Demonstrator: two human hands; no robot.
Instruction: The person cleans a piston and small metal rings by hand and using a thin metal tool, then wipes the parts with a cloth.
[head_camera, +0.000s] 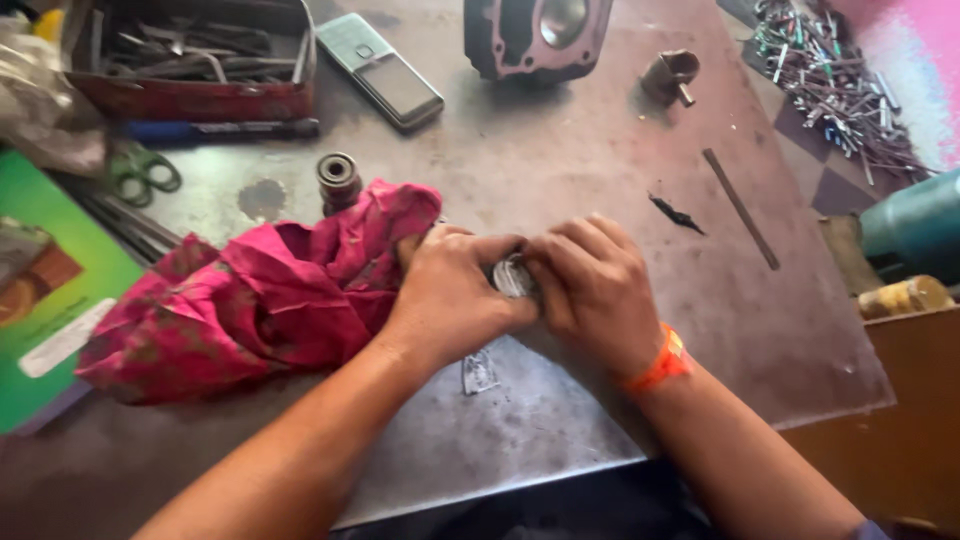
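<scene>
Metal part (513, 277), small, pinched between left hand (452, 297) and right hand (592, 287) beside magenta rag (262, 290); risk: fingertip grip slips; part drops onto steel table (560, 190).

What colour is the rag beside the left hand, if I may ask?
The rag is magenta pink, in the head view.

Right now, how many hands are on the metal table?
2. The left hand rests against the pink cloth; the right hand is beside it. Together they hold a small metal part.
</scene>
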